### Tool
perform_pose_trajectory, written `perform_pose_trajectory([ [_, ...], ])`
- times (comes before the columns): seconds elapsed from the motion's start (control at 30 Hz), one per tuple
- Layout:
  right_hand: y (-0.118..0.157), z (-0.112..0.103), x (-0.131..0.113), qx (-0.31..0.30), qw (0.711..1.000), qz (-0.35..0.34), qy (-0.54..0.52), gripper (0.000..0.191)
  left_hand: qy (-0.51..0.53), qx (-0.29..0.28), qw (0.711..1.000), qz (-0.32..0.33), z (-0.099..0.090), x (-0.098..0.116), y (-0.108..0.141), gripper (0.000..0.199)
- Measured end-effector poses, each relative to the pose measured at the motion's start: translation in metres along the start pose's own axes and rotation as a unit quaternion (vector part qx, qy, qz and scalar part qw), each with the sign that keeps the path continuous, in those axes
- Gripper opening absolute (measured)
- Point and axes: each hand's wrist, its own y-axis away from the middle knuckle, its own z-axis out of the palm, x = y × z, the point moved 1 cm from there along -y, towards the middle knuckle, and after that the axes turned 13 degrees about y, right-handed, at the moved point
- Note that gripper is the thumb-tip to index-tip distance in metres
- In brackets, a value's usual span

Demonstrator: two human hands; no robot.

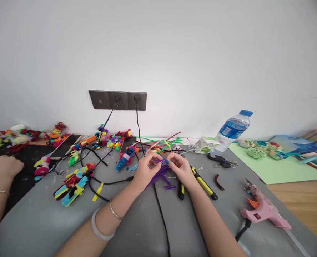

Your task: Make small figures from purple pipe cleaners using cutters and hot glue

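My left hand [149, 169] and my right hand [180, 167] meet over the middle of the grey table [131, 221]. Both pinch a thin purple piece between thumb and forefinger, the fingertips almost touching. Beneath them lie purple fuzzy stems [158, 175], partly hidden by my hands. Yellow-and-black pliers handles [203, 184] rest beside my right wrist. Left of my left hand is a blue fuzzy figure [124, 160] with an orange and dark head.
A pink glue gun [265, 210] lies at the right, near keys [225, 163] and a tilted water bottle [232, 132]. Colourful fuzzy figures [74, 184] and black cables [161, 210] spread over the table. Another person's hand [4, 167] is at the far left.
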Motion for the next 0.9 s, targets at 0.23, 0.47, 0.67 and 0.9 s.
perform_pose_trajectory([
  [0.23,0.0003,0.001,0.0011,-0.058,0.998,0.024,-0.02,0.032,0.136,0.03,0.987,-0.081,0.0011,-0.0032,-0.0004,0.017],
  [0.47,0.0003,0.0029,0.0022,-0.086,0.995,0.044,-0.032,0.034,0.114,0.011,0.987,-0.116,0.0005,-0.0039,-0.0014,0.019],
  [0.67,0.0005,0.0023,0.0022,-0.077,0.996,0.043,-0.023,0.033,0.09,-0.005,0.989,-0.115,-0.001,-0.0072,-0.0008,0.021],
  [0.9,0.001,0.0042,0.002,-0.088,0.996,0.021,0.006,0.03,0.07,0.0,0.989,-0.134,0.0003,-0.0068,-0.0009,0.017],
])
